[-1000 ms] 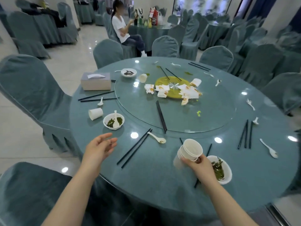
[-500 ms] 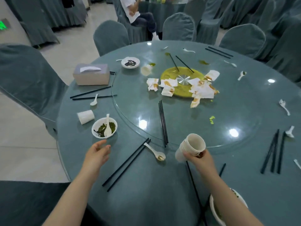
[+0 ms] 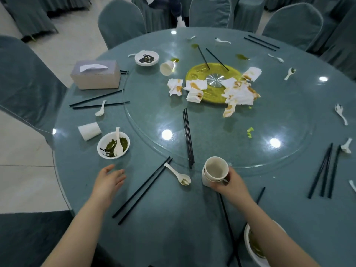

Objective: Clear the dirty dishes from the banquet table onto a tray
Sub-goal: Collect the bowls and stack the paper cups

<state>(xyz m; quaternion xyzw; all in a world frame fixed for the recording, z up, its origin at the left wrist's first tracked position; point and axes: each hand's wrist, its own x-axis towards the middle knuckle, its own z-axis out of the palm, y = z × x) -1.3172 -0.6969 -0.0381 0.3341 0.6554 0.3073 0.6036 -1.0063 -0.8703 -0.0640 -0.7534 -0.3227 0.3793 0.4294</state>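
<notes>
Nested cups (image 3: 215,171) in my right hand (image 3: 229,185), fingers wrapped round the stack at the table's six o'clock, stacked so one hand carries them all. My left hand (image 3: 108,180) hangs open, holding nothing, reaching toward the dirty bowl (image 3: 113,145) at eight o'clock. No tray in sight.

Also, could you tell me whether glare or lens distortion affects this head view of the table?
Head view: round ceiling-light reflections glare on the glass turntable, for instance beside the black chopsticks; wide-angle distortion bows the round table and leans the chairs; the stacked paper cups stay fairly sharp.
</notes>
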